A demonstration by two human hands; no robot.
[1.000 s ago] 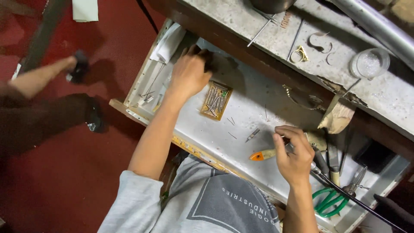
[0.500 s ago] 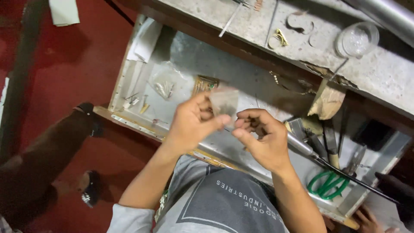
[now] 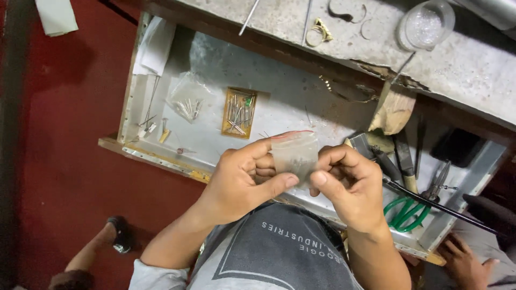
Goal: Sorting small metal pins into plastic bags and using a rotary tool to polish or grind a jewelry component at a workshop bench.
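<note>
Both hands are close together and pinch one small clear zip bag (image 3: pixel 294 156) over the open metal drawer (image 3: pixel 279 102). The left hand (image 3: pixel 242 182) grips it from 9 o'clock, the right hand (image 3: pixel 349 188) from 3 o'clock. A small tray of pins (image 3: pixel 239 113) lies at 11 o'clock, green-handled pliers (image 3: pixel 408 210) at 4 o'clock.

Small clear plastic bag (image 3: pixel 293 154), upright, above the open drawer (image 3: pixel 279 102)
</note>
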